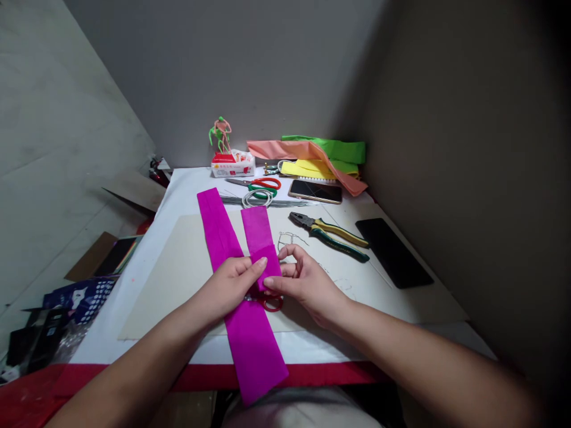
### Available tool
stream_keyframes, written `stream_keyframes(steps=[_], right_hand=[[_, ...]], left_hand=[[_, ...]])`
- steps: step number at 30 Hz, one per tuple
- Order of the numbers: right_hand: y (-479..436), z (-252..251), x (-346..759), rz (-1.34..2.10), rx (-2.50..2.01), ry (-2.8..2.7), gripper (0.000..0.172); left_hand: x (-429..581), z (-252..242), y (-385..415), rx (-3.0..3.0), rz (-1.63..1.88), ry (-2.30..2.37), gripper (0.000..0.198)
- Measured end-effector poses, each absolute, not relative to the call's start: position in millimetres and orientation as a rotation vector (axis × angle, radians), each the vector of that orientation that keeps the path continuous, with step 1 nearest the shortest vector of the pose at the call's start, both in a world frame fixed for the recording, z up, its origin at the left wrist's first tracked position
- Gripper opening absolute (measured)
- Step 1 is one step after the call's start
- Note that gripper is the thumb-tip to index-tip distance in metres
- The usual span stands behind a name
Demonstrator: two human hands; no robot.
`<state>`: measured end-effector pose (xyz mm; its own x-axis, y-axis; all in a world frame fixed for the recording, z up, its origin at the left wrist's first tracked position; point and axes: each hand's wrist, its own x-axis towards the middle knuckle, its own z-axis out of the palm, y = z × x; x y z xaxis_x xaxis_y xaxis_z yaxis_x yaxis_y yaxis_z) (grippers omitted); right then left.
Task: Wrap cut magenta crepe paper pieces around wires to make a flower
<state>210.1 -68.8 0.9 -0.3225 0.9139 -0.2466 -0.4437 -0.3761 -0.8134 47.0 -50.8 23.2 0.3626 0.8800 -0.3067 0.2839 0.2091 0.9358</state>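
Observation:
Between my hands is a short magenta crepe-paper strip (257, 229), its near end folded over into a flat square. My left hand (234, 282) pinches the fold's left side, thumb on top. From the right, my right hand (306, 279) grips the fold's lower edge between thumb and fingers. A longer magenta strip (254, 345) lies beneath, running from the board over the table's front edge. Red-handled scissors (273, 303) show partly under my hands. Just beyond my right fingers lies a thin bent wire shape (288, 239).
Pliers (334, 236) and a black phone-like slab (395, 252) lie to the right on the pale board (156, 285). Farther back are a phone (315, 191), green-and-red-handled scissors (259, 185), a wire coil (257, 198), a tissue pack (232, 164) and coloured paper strips (312, 151). Walls stand behind and right.

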Motion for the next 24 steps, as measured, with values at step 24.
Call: stream_keyframes(steps=[24], right_hand=[[-71.6,-5.7,206.4,1.865,-0.847,-0.769,0.052]], left_hand=[[53.1,19.7,-57.1,1.242,0.708,1.128,0.046]])
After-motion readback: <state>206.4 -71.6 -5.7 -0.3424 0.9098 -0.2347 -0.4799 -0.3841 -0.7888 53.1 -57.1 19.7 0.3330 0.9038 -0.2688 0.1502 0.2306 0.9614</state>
